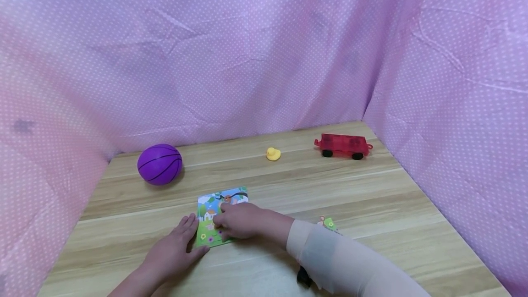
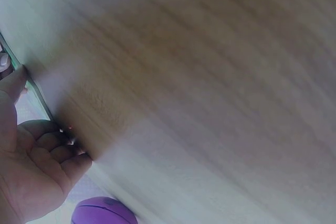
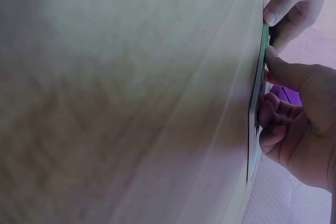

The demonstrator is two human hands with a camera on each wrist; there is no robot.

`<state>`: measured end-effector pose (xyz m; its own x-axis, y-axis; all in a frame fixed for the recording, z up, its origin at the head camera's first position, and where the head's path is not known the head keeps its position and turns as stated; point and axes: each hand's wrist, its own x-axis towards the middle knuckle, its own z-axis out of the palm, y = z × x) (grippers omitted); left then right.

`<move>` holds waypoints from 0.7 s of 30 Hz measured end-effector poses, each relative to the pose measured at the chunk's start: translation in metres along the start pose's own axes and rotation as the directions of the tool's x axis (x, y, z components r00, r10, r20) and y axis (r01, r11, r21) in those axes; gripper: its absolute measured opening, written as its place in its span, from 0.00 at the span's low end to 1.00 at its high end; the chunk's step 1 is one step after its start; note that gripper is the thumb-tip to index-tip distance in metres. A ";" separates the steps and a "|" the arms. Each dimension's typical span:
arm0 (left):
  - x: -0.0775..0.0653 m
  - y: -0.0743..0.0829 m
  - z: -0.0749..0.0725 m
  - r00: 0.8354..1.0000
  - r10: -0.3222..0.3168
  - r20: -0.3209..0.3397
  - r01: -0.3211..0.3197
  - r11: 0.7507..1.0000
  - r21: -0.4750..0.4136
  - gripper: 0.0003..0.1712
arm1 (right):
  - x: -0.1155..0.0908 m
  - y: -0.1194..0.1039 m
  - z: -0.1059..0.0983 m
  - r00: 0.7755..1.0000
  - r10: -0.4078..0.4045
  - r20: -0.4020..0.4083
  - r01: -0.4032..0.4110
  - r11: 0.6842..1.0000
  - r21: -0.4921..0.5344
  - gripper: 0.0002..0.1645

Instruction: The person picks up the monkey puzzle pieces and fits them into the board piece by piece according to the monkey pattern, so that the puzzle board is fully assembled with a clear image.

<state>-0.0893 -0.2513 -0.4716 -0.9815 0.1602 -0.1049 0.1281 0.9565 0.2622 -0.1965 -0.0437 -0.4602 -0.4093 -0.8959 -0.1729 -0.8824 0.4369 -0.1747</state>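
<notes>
A square picture puzzle board (image 1: 203,237) with a house, flowers and a branch lies flat on the table. My left hand (image 1: 172,250) rests at its left side, fingers extended along the edge and thumb at the near corner. From the right, my right hand (image 1: 241,220) reaches over the board and covers much of its picture. In the right wrist view, the right thumb (image 3: 286,69) and bent fingertips touch the board's top, spread apart, with no piece visible between them. A loose puzzle piece (image 1: 328,222) with a yellow flower lies partly hidden behind the right sleeve.
A purple ball (image 1: 160,164) stands at the back left of the wooden table (image 1: 392,214). Farther right are a yellow rubber duck (image 1: 273,154) and a red toy wagon (image 1: 343,146). Pink dotted cloth (image 1: 231,58) hangs around the back and sides.
</notes>
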 end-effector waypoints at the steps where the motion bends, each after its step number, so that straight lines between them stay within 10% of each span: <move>1: 0.000 0.000 0.000 1.000 0.001 0.000 -0.001 1.000 0.001 0.49 | 0.000 0.000 0.000 1.000 0.013 0.007 -0.013 1.000 0.019 0.15; 21: 0.001 0.000 0.002 1.000 -0.004 0.010 0.004 1.000 0.001 0.51 | 0.003 0.005 0.003 0.998 0.033 0.051 -0.040 0.989 0.142 0.17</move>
<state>-0.0897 -0.2512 -0.4733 -0.9806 0.1587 -0.1151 0.1242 0.9573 0.2612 -0.2010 -0.0438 -0.4644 -0.4260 -0.8755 -0.2283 -0.8233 0.4797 -0.3034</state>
